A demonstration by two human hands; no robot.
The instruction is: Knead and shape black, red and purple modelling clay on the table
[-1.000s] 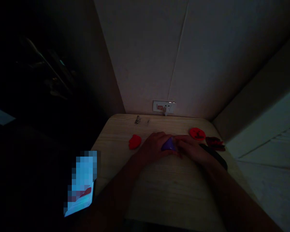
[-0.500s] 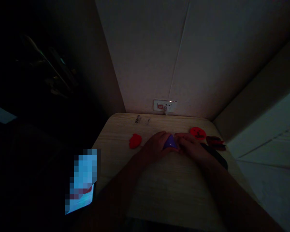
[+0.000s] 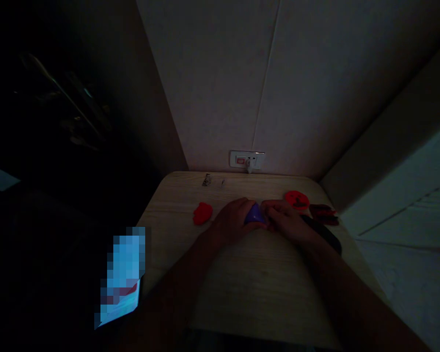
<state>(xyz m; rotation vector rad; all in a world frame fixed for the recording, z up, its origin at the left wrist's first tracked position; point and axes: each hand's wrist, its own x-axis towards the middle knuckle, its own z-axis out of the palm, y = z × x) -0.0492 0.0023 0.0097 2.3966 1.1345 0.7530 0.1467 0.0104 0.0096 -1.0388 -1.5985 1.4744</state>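
Over the middle of a wooden table [image 3: 256,283], my left hand [image 3: 232,219] is closed round a shiny purple object [image 3: 255,214] that narrows toward the top; its exact kind is hard to make out in the dim light. My right hand [image 3: 284,220] meets it from the other side, its fingers bent and pinched together at the purple object's right edge. Whatever lies between those fingertips is hidden. To the left of my left hand lies a flat red piece [image 3: 202,213] with a scalloped edge. Beyond my right hand is a red disc [image 3: 297,200] with dark marks like a face.
Dark red and black strips [image 3: 323,214] lie at the table's right side, beside a black flat object [image 3: 322,234] partly under my right forearm. A wall socket [image 3: 247,160] with a plug sits behind the table. A lit screen [image 3: 122,298] glows at lower left.
The whole view has shifted slightly, so things sit a little farther left. Both hands stay together at the purple object, with hardly any change in their hold.
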